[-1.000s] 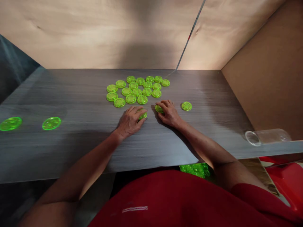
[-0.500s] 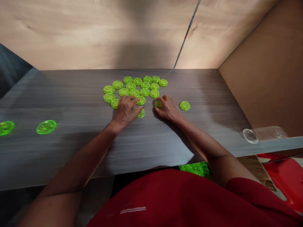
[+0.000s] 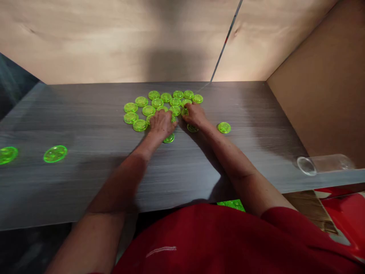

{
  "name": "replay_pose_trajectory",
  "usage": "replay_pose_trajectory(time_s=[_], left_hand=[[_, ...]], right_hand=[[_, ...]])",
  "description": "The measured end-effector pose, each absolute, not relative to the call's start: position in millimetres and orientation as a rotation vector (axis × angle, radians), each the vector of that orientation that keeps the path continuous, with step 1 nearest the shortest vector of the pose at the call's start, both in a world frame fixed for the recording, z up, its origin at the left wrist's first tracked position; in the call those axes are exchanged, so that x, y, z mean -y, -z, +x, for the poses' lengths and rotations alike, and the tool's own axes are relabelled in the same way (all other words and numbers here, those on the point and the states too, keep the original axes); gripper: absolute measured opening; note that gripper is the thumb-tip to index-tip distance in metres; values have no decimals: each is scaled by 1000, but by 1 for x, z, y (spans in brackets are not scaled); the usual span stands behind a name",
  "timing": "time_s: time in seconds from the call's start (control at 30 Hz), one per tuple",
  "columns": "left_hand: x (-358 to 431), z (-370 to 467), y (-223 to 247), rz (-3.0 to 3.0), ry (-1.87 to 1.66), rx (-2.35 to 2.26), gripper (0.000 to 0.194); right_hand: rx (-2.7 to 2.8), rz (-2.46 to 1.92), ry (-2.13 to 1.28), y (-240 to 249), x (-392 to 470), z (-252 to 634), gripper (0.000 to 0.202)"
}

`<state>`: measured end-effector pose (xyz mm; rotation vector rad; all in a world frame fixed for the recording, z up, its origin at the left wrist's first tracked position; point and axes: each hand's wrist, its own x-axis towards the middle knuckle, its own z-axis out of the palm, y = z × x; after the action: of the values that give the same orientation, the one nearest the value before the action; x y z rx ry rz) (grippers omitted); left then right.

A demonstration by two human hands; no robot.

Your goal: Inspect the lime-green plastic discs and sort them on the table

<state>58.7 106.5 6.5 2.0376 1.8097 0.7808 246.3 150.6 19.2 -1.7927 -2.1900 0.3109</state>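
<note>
Several see-through yellow-green plastic discs lie flat in a loose cluster on the grey wood-grain table. My left hand is over the cluster's front edge, fingers curled down around a disc that partly shows beside the thumb. To its right, my right hand has thumb and fingers closed about another disc at the cluster's right side. A disc lies just in front of my left hand, and one is partly covered by my right hand. Fingertips are partly hidden.
One disc lies apart on the right; two more, including this brighter one, lie far left. A clear plastic cylinder rests on its side near the right front edge. Wooden panels stand behind and right. Green pieces show below the edge.
My right hand has left the disc it covered and moved up and left to one in the cluster. My left hand has shifted right, over the front discs.
</note>
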Motion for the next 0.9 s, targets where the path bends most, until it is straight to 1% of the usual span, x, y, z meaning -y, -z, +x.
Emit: replay_pose_trajectory(time_s=[0.07,0.1,0.17,0.23,0.3,0.4,0.5,0.6,0.7,0.77,0.83,0.9], left_hand=[[-98,52,-15,1896,-901,-1714,40],[-92,47,-19,1767,-970,-1605,45],[-79,34,-25,1445,-1032,-1296,51],[-64,21,-28,1180,-1015,-1003,53],[-51,13,-28,1035,-1011,-831,52],[-39,10,-25,953,-1067,-742,49],[-37,14,-21,938,-1135,-716,52],[-37,15,-19,956,-1159,-699,58],[-36,14,-18,1003,-1179,-701,63],[-35,14,-17,1075,-1221,-725,63],[-35,14,-16,1160,-1270,-765,60],[-35,15,-14,1234,-1312,-810,58]], right_hand=[[2109,-1665,-417,-17,-149,255,43],[2052,-1570,-524,-16,-147,260,44],[1889,-1335,-842,-16,-141,269,46],[1693,-1081,-1194,-19,-132,276,48],[1537,-871,-1440,-24,-120,277,49],[1440,-679,-1610,-35,-104,270,48],[1435,-590,-1678,-43,-93,262,49],[1487,-575,-1668,-45,-88,258,50],[1603,-623,-1554,-38,-91,260,51],[1742,-711,-1350,-31,-98,263,49],[1924,-852,-1019,-24,-106,266,47],[2115,-1032,-667,-19,-114,266,49]])
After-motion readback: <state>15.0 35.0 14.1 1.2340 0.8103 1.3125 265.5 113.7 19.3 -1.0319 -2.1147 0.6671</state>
